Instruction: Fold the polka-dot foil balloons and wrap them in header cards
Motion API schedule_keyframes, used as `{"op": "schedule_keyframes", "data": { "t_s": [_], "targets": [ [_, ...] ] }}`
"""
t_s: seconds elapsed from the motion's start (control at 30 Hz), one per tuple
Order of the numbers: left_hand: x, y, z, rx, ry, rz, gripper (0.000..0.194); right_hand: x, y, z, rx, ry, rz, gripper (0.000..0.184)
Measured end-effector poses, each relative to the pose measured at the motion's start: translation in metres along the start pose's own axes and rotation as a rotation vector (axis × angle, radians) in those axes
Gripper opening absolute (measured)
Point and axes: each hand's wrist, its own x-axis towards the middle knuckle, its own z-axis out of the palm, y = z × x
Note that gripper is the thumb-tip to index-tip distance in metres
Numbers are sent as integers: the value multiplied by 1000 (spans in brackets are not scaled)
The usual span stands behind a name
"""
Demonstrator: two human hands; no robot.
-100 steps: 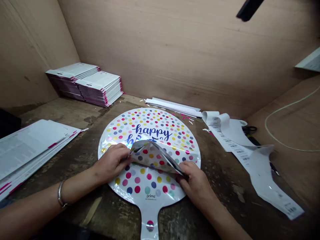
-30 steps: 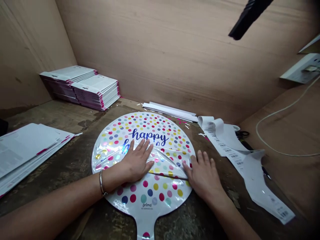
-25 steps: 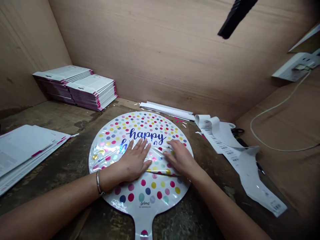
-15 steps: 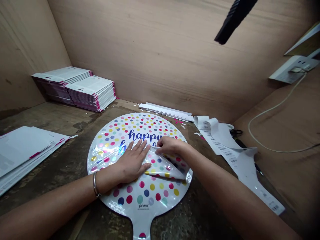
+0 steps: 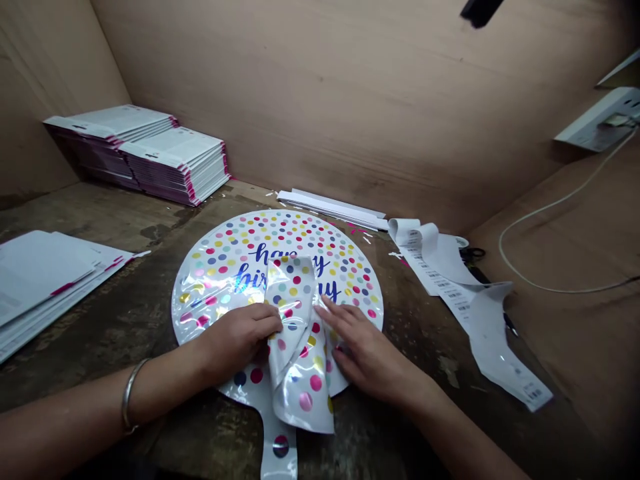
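A round white foil balloon [image 5: 215,257] with coloured dots and blue "happy birthday" lettering lies flat in front of me, its tail pointing towards me. On top of it is a folded foil balloon [image 5: 300,373] with the same dots, doubled into a narrow upright strip that hides part of the lettering. My left hand [image 5: 240,340] grips the strip's left edge between thumb and fingers. Against its right edge rests my right hand [image 5: 367,350], fingers stretched out and touching the foil.
Stacked printed cards [image 5: 170,157] stand at the back left, with more white cards [image 5: 45,287] at the left. White strips [image 5: 333,210] lie along the back wall. A curling label sheet [image 5: 465,300], scissors [image 5: 473,253] and a socket box with a cord [image 5: 600,123] are at the right.
The top foil has been folded from a wide flap into a narrow lengthwise strip. My left hand went from lying flat to gripping its edge; my right hand let go of its pinch and stretched its fingers.
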Motion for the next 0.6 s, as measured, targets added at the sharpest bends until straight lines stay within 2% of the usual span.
{"op": "schedule_keyframes", "data": {
  "t_s": [0.07,0.13,0.23,0.33,0.47,0.6],
  "targets": [
    [-4,-2,0,-32,-1,17,29,-9,-5,7,-31,-78,-85,64],
    [-7,-3,0,-55,-13,20,27,-13,-8,18,-35,-86,-76,57],
    [-9,-2,-3,-56,-14,7,27,-14,-11,35,-13,2,-1,51],
    [-10,4,-8,-11,-25,-25,24,-11,-13,42,40,135,42,46],
    [-6,15,-11,13,4,-243,17,-3,-15,39,146,235,191,26],
    [3,18,-4,66,63,-430,17,6,-15,38,247,306,407,24]
  ]
}}
